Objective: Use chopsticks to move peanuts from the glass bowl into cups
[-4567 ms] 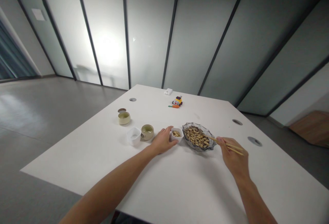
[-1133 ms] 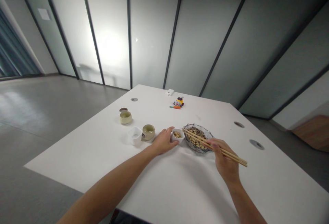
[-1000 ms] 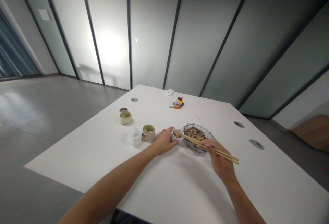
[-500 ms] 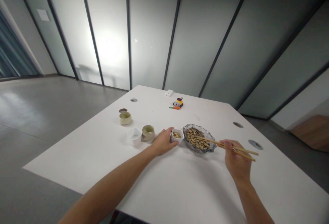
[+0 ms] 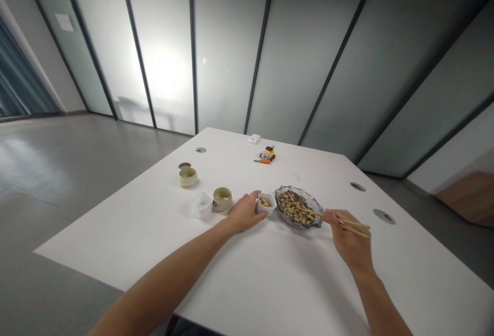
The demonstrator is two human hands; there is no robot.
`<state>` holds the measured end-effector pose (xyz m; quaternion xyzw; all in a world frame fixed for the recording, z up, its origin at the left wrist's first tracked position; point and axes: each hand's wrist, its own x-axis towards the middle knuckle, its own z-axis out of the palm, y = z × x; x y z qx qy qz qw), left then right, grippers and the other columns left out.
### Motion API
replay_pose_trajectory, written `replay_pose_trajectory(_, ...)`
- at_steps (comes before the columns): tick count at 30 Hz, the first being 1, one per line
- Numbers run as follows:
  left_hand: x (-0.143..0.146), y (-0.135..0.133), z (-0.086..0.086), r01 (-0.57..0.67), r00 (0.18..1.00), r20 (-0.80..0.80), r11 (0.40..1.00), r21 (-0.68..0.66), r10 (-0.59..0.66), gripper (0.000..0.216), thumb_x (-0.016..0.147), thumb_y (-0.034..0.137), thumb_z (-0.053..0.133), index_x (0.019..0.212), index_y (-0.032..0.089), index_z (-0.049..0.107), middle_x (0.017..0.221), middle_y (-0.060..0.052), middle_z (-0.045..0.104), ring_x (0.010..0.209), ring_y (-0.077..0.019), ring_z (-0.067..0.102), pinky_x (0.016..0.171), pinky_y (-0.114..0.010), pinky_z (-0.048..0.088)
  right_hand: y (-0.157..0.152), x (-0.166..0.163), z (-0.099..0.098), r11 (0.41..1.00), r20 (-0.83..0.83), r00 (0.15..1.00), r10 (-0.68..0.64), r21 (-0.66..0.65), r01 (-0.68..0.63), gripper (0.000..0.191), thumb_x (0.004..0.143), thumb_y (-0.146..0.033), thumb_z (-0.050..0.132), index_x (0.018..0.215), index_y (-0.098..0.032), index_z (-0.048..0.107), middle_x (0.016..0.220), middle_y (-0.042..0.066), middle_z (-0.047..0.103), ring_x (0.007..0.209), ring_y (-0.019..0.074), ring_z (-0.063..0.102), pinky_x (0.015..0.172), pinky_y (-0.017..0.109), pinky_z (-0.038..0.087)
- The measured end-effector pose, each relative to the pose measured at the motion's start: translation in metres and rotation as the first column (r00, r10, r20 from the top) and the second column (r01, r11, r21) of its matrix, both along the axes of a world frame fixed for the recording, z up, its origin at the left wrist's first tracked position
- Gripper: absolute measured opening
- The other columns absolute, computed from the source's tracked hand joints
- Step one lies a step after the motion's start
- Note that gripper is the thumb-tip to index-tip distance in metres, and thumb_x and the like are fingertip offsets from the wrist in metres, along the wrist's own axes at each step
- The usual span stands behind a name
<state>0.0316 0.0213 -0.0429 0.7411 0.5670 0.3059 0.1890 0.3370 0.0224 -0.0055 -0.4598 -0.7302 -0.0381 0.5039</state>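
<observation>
My right hand grips a pair of wooden chopsticks whose tips reach into a glass dish heaped with peanuts. Just left of the dish, my left hand wraps around a small white bowl that holds a few peanuts. Both hands rest near the middle of a white table.
Left of my left hand stand an empty small white bowl and two beige ceramic cups. A small toy and a white box lie at the far edge. Round cable holes sit to the right.
One second ago the chopstick tips were over the small white bowl. My right hand has since swung back right, and the tips are now in the glass dish. My left hand has stayed put.
</observation>
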Motion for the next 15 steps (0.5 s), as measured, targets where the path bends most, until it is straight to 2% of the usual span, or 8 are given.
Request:
replay_pose_trajectory(8,0.001,-0.001,0.004,-0.011,1.000,-0.013,1.000,-0.014,0.011,0.064,0.090,0.044,0.074,0.145,0.020,0.050,0.118,-0.011,0.073,0.120,-0.0326,0.064,0.101,-0.039,0.051,-0.001,0.002,0.002,0.998,-0.063,0.997,-0.051,0.031,0.053,0.053,0.102,-0.061,0.053,0.080,-0.020,0.078,0.084,0.008,0.078,0.078,0.0235,0.074,0.075,0.035,0.057)
replay_pose_trajectory(12,0.000,0.000,0.001,-0.006,1.000,-0.006,1.000,0.009,0.006,0.063,0.090,0.043,0.074,0.144,0.019,0.051,0.119,-0.011,0.072,0.121,-0.0330,0.064,0.101,-0.039,0.050,-0.005,-0.005,0.003,0.996,-0.172,0.981,-0.092,-0.008,0.092,0.057,0.100,-0.066,0.051,0.082,-0.019,0.076,0.082,0.009,0.077,0.076,0.0247,0.073,0.073,0.037,0.057)
replay_pose_trajectory(15,0.000,0.001,-0.001,-0.003,1.000,0.007,1.000,0.016,0.003,0.063,0.089,0.042,0.075,0.143,0.019,0.052,0.117,-0.011,0.073,0.120,-0.0328,0.064,0.101,-0.039,0.050,-0.010,-0.016,0.001,0.998,-0.286,0.958,-0.040,-0.066,0.022,0.055,0.100,-0.066,0.052,0.085,-0.019,0.075,0.082,0.009,0.077,0.076,0.0246,0.073,0.071,0.037,0.058)
